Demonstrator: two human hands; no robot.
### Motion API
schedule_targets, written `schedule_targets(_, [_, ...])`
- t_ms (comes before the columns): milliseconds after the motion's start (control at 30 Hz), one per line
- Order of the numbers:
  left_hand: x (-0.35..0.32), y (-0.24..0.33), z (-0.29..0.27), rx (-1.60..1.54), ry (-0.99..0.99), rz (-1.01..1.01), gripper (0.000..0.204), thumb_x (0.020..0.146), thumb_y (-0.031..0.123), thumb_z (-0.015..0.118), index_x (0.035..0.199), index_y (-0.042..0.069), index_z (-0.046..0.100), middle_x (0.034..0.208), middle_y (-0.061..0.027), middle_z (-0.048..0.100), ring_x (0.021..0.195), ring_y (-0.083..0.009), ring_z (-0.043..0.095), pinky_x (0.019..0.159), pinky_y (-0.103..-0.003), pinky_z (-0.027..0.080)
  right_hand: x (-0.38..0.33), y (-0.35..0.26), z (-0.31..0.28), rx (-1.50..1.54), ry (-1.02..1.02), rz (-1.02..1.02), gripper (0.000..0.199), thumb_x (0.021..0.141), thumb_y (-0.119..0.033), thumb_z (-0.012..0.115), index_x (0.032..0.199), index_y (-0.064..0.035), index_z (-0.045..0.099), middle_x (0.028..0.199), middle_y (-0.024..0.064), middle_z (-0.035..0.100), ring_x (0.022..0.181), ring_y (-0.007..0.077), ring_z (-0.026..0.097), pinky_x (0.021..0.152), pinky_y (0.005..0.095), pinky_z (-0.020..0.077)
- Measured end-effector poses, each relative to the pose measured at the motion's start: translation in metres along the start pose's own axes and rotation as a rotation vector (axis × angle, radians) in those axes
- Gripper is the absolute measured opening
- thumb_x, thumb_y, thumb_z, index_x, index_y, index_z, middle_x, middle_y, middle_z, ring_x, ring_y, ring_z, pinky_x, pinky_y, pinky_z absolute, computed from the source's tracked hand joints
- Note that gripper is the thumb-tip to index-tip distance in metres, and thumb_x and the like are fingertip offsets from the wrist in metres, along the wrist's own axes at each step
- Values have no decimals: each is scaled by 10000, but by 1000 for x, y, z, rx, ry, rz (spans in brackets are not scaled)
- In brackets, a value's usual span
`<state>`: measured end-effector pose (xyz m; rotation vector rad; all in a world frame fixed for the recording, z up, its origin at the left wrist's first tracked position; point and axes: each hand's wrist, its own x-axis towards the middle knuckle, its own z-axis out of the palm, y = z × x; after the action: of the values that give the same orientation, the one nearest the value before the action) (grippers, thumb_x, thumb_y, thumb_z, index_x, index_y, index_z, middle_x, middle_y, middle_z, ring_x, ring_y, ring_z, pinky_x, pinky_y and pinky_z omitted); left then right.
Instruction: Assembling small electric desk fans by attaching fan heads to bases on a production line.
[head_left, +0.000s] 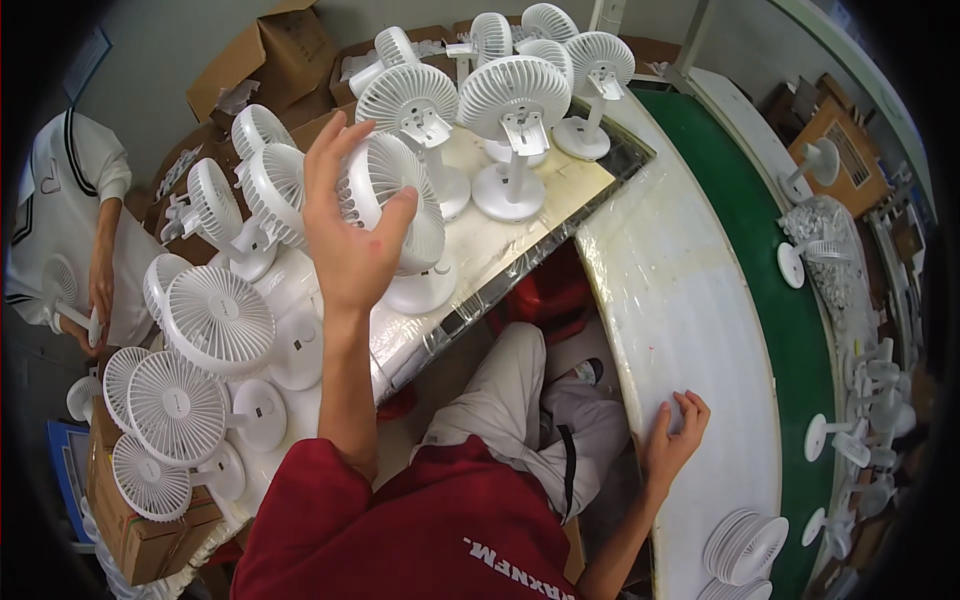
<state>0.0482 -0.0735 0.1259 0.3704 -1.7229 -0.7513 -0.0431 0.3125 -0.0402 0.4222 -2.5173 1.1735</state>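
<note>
My left hand [350,235] is raised over the left table, its thumb and fingers spread apart around the near side of a white desk fan [415,225]. That fan stands on its round base, and I cannot tell whether my fingers touch its grille. Several more white fans stand close by, among them one with its back turned to me [515,100] and one with a round front grille [220,318]. Over the edge of the white bench on the right, my right hand [673,440] hangs with fingers loosely bent and apart, holding nothing.
A green conveyor belt [715,170] runs beyond the white bench [690,330], with fans lying along its far side. Stacked white round grilles [745,548] sit at the bench's near end. Cardboard boxes [265,60] line the back. At far left, a person [85,210] handles a fan.
</note>
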Motion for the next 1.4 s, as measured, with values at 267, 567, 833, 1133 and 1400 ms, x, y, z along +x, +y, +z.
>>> schedule_targets(267, [-18,16,10,155,321,420,335,726,-61,611,1034,69,623,1286,-143,598,1278,-332,501,1109,-448,366,-16,-16,-6,-62,223,-29,280,819,-12,614,1099,-3,630,1227,162,548,1111,324,539,996,410,431])
schedule_targets(567, [-148,45,134,-396,-605,128,228,734,-66,591,947,-3,641,918,-127,661,745,-251,614,714,-316,509,-96,-57,-94,-1002,884,353,326,782,6,636,1104,-45,639,1227,147,572,1204,328,493,1053,464,385])
schedule_targets(833, [-235,47,255,-530,-1035,469,246,751,22,632,997,35,642,984,-94,644,850,-302,595,807,-337,491,-148,-38,-137,-863,619,352,385,790,71,607,1156,-43,569,1150,119,583,1092,311,533,978,427,432])
schedule_targets(1133, [-260,52,289,-535,-1238,60,170,789,70,656,958,48,663,938,-74,632,792,-241,583,752,-319,492,-52,-17,-122,-301,789,-76,311,793,147,538,1042,-24,612,1120,146,486,960,238,542,821,349,475])
schedule_targets(1400, [-244,105,302,-879,-1368,-437,161,857,25,630,1008,20,684,871,-66,680,786,-139,598,717,-259,494,-6,29,-45,-495,170,-45,326,848,-102,684,1161,-27,632,1187,136,555,946,263,564,824,359,474])
